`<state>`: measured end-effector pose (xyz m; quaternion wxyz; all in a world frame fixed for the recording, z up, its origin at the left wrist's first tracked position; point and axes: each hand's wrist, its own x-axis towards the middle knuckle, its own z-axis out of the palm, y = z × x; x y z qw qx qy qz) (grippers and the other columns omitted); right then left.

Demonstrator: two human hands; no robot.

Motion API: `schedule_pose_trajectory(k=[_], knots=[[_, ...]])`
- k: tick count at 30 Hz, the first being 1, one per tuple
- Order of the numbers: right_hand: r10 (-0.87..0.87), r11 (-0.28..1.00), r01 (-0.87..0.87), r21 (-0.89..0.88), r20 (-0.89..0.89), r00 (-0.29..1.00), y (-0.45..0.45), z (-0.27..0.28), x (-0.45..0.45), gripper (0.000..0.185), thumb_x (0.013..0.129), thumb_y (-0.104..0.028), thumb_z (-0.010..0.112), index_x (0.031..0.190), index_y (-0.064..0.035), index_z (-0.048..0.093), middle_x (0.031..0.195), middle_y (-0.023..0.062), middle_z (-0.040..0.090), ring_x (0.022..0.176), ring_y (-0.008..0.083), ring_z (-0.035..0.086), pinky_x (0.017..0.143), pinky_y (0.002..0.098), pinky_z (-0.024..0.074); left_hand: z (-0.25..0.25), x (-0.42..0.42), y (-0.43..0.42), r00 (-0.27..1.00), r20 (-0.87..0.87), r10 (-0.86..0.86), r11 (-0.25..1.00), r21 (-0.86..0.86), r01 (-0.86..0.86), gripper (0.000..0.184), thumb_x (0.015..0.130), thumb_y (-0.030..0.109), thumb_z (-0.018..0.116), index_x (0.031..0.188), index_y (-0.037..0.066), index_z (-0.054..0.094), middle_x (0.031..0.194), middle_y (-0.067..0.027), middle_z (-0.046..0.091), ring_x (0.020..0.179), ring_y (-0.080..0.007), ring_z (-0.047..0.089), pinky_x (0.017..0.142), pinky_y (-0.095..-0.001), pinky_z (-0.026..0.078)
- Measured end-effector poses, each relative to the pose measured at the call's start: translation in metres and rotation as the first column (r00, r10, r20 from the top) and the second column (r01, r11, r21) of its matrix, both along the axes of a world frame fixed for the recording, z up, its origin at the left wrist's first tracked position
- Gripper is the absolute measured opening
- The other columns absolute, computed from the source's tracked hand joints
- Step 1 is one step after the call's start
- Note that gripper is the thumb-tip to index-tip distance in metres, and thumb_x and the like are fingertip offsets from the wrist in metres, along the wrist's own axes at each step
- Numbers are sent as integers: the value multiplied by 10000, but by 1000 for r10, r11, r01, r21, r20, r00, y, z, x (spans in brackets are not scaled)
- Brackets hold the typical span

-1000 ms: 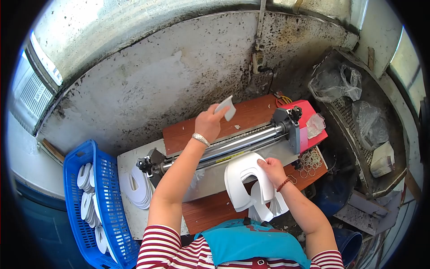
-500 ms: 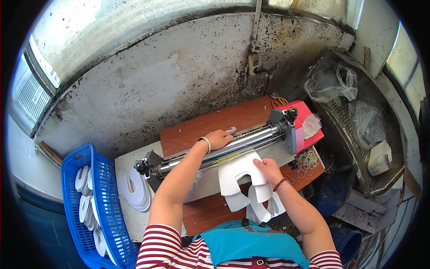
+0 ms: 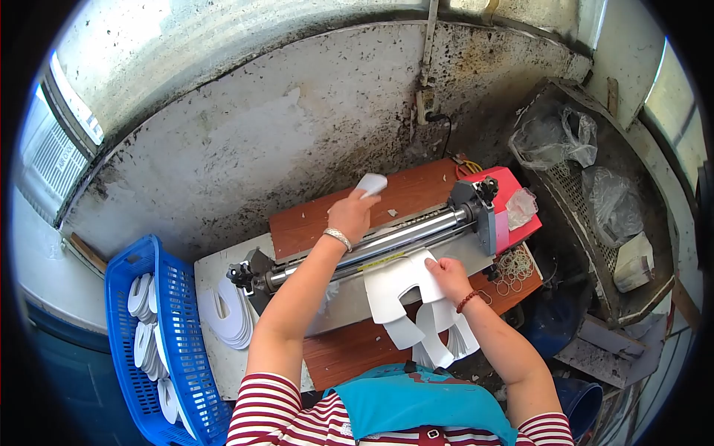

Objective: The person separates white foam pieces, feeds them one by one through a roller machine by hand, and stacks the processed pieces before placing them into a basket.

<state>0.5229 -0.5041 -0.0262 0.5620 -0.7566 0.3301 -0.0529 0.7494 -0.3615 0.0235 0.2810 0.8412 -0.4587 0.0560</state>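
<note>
My left hand (image 3: 351, 215) is raised over the far side of a machine with metal rollers (image 3: 372, 245), closed on a curved white sheet piece (image 3: 373, 183) that sticks out beyond the fingers. My right hand (image 3: 448, 281), on the near side, pinches a bundle of U-shaped white sheets (image 3: 390, 286) between thumb and fingers. The bundle's top edge lies at the near side of the rollers, by a yellow measuring strip (image 3: 381, 262). Its loose legs hang down toward my apron (image 3: 416, 401).
At the left, a blue basket (image 3: 195, 357) holds several stacks of white U-shaped pieces, and another stack (image 3: 225, 316) lies beside it. A red housing (image 3: 513, 201) and rubber bands (image 3: 513, 269) sit at the right. Behind stands a stained wall (image 3: 245, 141).
My left hand has lifted from the rollers and moved back and slightly left, now with a white sheet piece raised in it. My right hand stays on the bundle, almost unmoved.
</note>
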Motion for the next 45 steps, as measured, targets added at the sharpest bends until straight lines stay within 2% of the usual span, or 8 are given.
schedule_pose_trajectory(k=[4, 10, 16, 22, 28, 32, 36, 45], knots=[[0, 1000, 0, 19, 19, 1000, 4, 11, -9, 329, 835, -296, 638, 786, 29, 625, 685, 52, 618, 594, 100, 540, 537, 279, 441, -24, 15, -11, 907, -419, 51, 958, 277, 74, 259, 774, 118, 518, 999, 130, 647, 997, -153, 620, 947, -330, 588, 814, -413, 470], [-36, 962, 0, 273, 130, 991, 4, 1, -24, 309, 826, -285, 640, 819, 24, 626, 718, 55, 627, 617, 107, 569, 566, 270, 469, 9, 35, -5, 913, -405, 58, 883, -406, -236, 277, 731, 12, 531, 981, 99, 613, 945, -159, 626, 818, -324, 600, 757, -357, 486], [-20, 994, 19, 104, 9, 1000, 3, 1, 1, 316, 827, -291, 641, 797, 23, 619, 709, 41, 622, 615, 105, 561, 555, 275, 459, 18, 8, 2, 881, 468, -74, 991, -67, 119, 402, 694, 35, 603, 1047, 216, 665, 1083, -105, 608, 733, -257, 621, 682, -361, 502], [-50, 979, 28, 200, 108, 993, 3, 13, -11, 211, 801, -168, 670, 883, 14, 602, 782, 58, 630, 671, 99, 575, 598, 243, 470, -19, 22, -7, 923, -386, -7, 982, 173, 80, 251, 741, 58, 535, 956, 96, 659, 913, -155, 648, 881, -318, 611, 800, -381, 476], [-113, 923, 47, 383, 151, 982, 5, 10, -16, 225, 813, -106, 652, 969, 32, 566, 823, 70, 647, 694, 93, 596, 613, 227, 482, 26, 26, -4, 974, -159, 160, 890, -403, -212, 455, 754, 19, 546, 1173, 195, 577, 1031, -151, 620, 843, -331, 615, 770, -382, 494], [-132, 926, 59, 374, 174, 976, 9, 7, 5, 234, 823, -117, 654, 979, 37, 573, 812, 70, 649, 684, 93, 596, 604, 228, 483, 25, 11, 0, 936, 350, 25, 995, -100, 10, 380, 751, 69, 590, 1085, 239, 653, 1102, -158, 588, 807, -305, 623, 727, -396, 506], [-155, 951, 89, 297, 206, 966, 1, -11, 14, 242, 835, -125, 638, 1001, 40, 575, 779, 64, 642, 625, 77, 581, 527, 223, 473, -26, 21, -12, 983, -103, -152, 930, 321, 178, 314, 767, 101, 587, 1062, 179, 661, 1045, -164, 610, 860, -326, 610, 793, -395, 487], [-25, 969, 70, -237, 187, 982, -3, -46, -95, 305, 829, -164, 612, 1090, -14, 554, 786, 101, 637, 638, 197, 621, 530, 287, 484, 35, 55, 20, 952, -305, -12, 947, -309, -87, 318, 735, 61, 606, 1043, 69, 532, 880, -88, 599, 820, -169, 566, 762, -302, 459]])
